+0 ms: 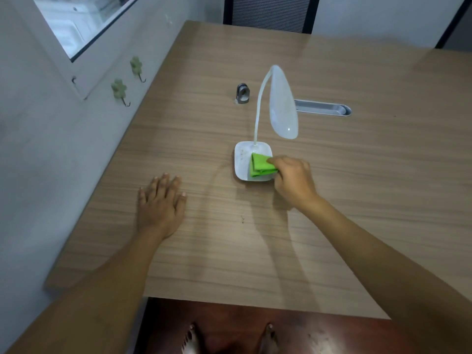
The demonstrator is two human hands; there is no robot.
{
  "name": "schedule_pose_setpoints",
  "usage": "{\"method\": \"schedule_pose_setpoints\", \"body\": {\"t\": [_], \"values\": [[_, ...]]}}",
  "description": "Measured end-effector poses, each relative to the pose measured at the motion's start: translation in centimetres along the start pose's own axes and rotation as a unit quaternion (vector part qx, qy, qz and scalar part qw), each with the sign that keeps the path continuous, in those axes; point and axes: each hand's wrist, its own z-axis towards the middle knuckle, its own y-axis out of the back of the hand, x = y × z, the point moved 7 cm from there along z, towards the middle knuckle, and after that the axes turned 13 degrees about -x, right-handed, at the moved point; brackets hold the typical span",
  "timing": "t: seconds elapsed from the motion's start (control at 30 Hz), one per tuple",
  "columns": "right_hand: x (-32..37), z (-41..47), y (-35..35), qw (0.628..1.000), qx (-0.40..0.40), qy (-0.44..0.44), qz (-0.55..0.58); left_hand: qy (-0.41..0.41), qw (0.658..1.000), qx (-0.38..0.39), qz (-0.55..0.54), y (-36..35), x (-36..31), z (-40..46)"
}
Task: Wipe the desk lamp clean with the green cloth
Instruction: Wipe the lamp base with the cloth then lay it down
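A white desk lamp stands mid-table, its oval head (pixel 283 103) arching on a thin bent neck over a square white base (pixel 242 159) that carries small dark specks. My right hand (pixel 293 180) grips a folded green cloth (pixel 260 165) and presses it on the right half of the base. To the left of the lamp, well apart from it, my left hand (pixel 161 200) lies flat on the wooden table (pixel 357 175), palm down, fingers spread, holding nothing.
A small metal clamp-like part (pixel 242 93) sits behind the lamp to its left. A grey cable slot (pixel 323 108) lies in the tabletop behind the lamp head. A wall with two green hooks (pixel 120 89) runs along the left edge. A chair back (pixel 270 11) stands at the far side.
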Motion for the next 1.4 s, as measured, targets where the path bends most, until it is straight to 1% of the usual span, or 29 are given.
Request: {"method": "schedule_pose_setpoints", "body": {"t": [0.03,0.1,0.23,0.3,0.37,0.43,0.5,0.57,0.63,0.7,0.73,0.8,0.93,1.0,1.07,1.13,1.23,1.27,1.33,1.4], "values": [[-0.6,0.9,-0.2,1.0,-0.003,-0.026,-0.013,0.0,1.0,0.0,-0.002,0.0,0.0,0.0],[-1.4,2.2,-1.3,0.997,0.025,-0.062,-0.028,-0.002,1.0,-0.002,-0.002,0.1,-0.1,0.0],[-1.5,1.7,-3.8,0.993,0.105,-0.05,-0.033,0.001,1.0,0.002,-0.004,0.1,0.0,0.0],[-2.6,0.4,-3.9,0.99,0.12,-0.049,-0.045,0.0,1.0,-0.001,-0.004,0.1,0.0,0.0],[-4.2,-0.4,-3.3,0.99,0.109,-0.068,-0.062,-0.001,1.0,-0.003,-0.004,0.2,-0.1,0.0],[-5.2,-0.6,-2.1,0.989,0.072,-0.099,-0.08,-0.001,1.0,-0.002,-0.004,0.1,-0.1,0.0],[-4.6,-0.2,-1.1,0.99,0.017,-0.118,-0.073,0.001,1.0,-0.001,-0.005,0.1,0.0,0.0],[-2.5,0.2,-0.9,0.994,-0.015,-0.1,-0.044,0.001,1.0,0.0,-0.006,0.0,0.1,0.0],[-0.2,0.0,-1.7,0.999,-0.008,-0.037,-0.011,0.0,1.0,-0.001,-0.005,0.0,0.1,0.1],[1.0,-1.1,-2.8,0.999,0.038,0.026,-0.017,-0.003,1.0,-0.005,-0.003,0.0,0.1,0.1],[0.8,-1.8,-3.1,0.997,0.052,0.041,-0.032,-0.004,1.0,-0.006,-0.003,0.0,0.1,0.0],[-0.8,-2.9,-2.8,0.996,0.06,0.029,-0.066,-0.004,1.0,-0.005,-0.002,0.0,0.1,0.0],[-4.1,-3.6,-0.3,0.993,0.017,-0.05,-0.103,-0.003,1.0,-0.005,-0.006,0.0,0.0,0.0],[-3.9,-2.8,0.6,0.992,-0.018,-0.079,-0.1,-0.002,1.0,-0.001,-0.006,-0.1,0.0,0.0],[-2.2,-1.8,0.4,0.993,-0.033,-0.069,-0.091,-0.002,1.0,0.0,-0.006,-0.1,0.1,0.0],[-0.3,-1.0,-0.7,0.996,-0.018,-0.044,-0.07,-0.001,1.0,0.0,-0.008,-0.1,0.1,0.0],[0.3,-1.3,-2.7,0.993,0.077,-0.011,-0.09,-0.002,1.0,0.0,-0.004,-0.1,0.1,0.0],[-0.4,-1.6,-2.8,0.99,0.092,-0.017,-0.107,-0.004,1.0,-0.001,-0.003,0.0,0.0,0.0],[-2.2,-2.3,-1.8,0.987,0.074,-0.058,-0.129,-0.004,1.0,-0.004,-0.007,0.1,-0.1,0.0],[-3.0,-2.2,-0.6,0.986,0.022,-0.095,-0.136,-0.003,1.0,-0.006,-0.011,0.2,0.0,0.0]]}}
